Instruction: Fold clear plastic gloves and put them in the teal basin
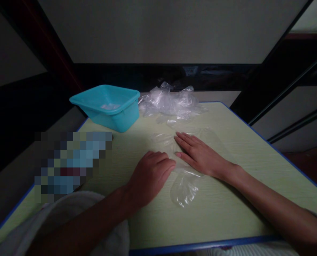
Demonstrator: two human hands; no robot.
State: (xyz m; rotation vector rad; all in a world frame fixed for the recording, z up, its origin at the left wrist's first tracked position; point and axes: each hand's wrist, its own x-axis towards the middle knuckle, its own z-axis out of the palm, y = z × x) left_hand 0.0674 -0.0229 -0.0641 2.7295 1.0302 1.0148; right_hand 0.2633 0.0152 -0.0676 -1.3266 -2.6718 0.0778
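A clear, thin plastic piece [185,188] lies spread on the pale green table [243,217], with part of it reaching up and right beneath my right hand. My right hand [197,153] rests flat on this film, its fingers stretched out and pointing left. Close by on the left, my left hand [154,174] is closed, thumb and fingers pressed together at the left edge of the film. Its fingertips pinch or press the plastic there; the exact hold is partly hidden.
A crumpled heap of clear plastic [171,101] sits at the table's back edge. Left of it stands a turquoise basin [126,115] with something pale inside. A blurred, pixelated object [78,160] lies at the left. A wall panel rises behind the table.
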